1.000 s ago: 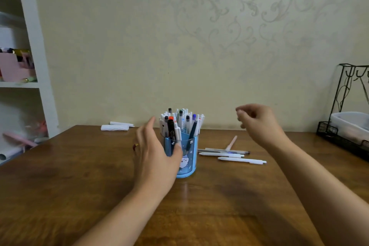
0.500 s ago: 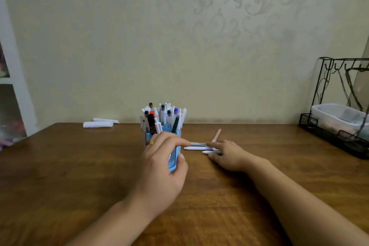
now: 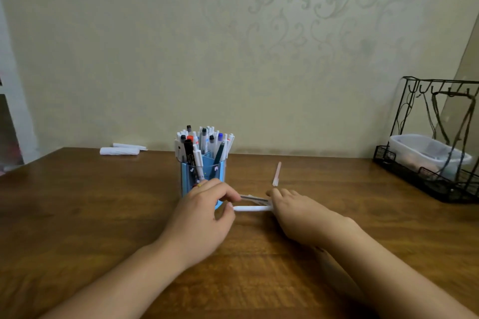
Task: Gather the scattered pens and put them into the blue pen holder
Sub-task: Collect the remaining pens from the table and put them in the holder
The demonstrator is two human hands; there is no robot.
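Head view: near the wooden table's (image 3: 77,215) far edge, the left hand (image 3: 199,217) loosely cups the blue plastic pen holder (image 3: 204,171), the right hand (image 3: 298,212) lies curled on thin white plastic pens (image 3: 252,208), grasp unclear; judged light, stiff, slippery, best pinched mid-barrel.

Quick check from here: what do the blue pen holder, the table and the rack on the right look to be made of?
Blue pen holder: looks like plastic, partly translucent, since pen barrels show through its wall. Table: wood or wood veneer, brown with visible grain and a soft sheen. Rack: thin black wire, probably coated metal, holding a cloudy white tub that seems plastic.
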